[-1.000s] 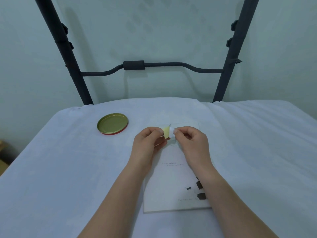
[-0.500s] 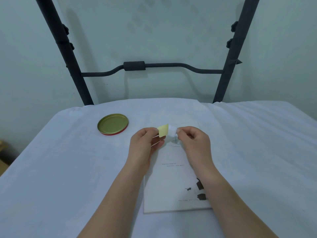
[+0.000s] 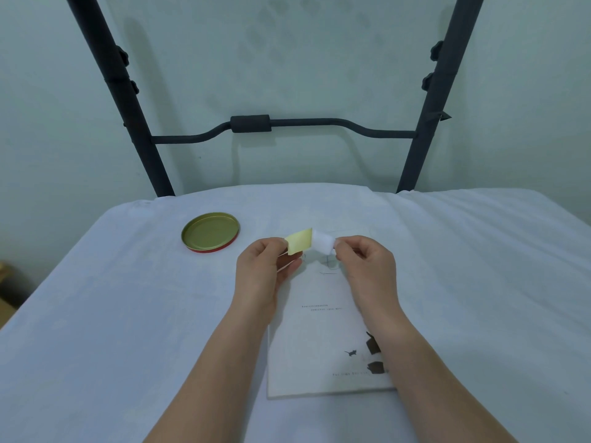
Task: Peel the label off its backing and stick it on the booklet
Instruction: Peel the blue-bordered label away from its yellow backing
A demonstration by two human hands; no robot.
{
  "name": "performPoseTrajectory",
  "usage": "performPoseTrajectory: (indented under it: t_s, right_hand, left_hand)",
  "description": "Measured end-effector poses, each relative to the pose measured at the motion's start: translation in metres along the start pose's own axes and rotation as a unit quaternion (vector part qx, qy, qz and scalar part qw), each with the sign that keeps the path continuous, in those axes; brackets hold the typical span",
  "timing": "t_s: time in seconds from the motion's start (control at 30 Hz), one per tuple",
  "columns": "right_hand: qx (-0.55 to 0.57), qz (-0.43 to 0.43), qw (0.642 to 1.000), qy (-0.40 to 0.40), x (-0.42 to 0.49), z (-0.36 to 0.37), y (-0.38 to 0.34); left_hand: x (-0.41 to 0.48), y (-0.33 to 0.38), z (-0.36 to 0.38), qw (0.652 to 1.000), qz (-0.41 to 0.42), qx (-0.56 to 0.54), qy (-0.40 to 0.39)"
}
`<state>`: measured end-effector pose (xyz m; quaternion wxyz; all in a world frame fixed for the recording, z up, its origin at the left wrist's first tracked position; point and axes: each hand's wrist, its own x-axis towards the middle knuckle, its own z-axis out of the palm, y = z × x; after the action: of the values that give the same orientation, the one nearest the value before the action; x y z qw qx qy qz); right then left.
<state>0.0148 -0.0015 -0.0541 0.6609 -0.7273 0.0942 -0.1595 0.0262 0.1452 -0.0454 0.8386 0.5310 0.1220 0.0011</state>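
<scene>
A white booklet [image 3: 319, 346] with small print and dark cat drawings lies flat on the white cloth, under my forearms. Above its far end I hold a small label. My left hand [image 3: 265, 273] pinches the yellow backing [image 3: 300, 240] between thumb and fingers. My right hand [image 3: 367, 266] pinches the white label [image 3: 323, 242], which curls away from the backing. The two pieces still meet along one edge in the middle. Both are held in the air, clear of the booklet.
A round tin lid [image 3: 211, 231], gold inside with a red rim, lies on the cloth to the far left of my hands. A black metal frame [image 3: 252, 124] with a crossbar stands behind the table against the pale wall.
My hands have drawn apart. The yellow backing has swung out flat to the left and more of the white label has come free on the right.
</scene>
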Motion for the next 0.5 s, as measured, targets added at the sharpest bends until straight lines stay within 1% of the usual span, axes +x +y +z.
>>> performPoseTrajectory:
  t_s: [0.3,0.5]
  right_hand:
    - [-0.003,0.006,1.000,0.023,0.0020,-0.0014,0.0018]
    - [-0.008,0.009,0.999,0.039,0.0037,-0.0033,0.0037]
  left_hand:
    - [0.0020,-0.0012,-0.0019,0.998,0.015,0.031,0.047]
    - [0.0027,0.0004,-0.0051,0.995,0.044,0.062,0.057]
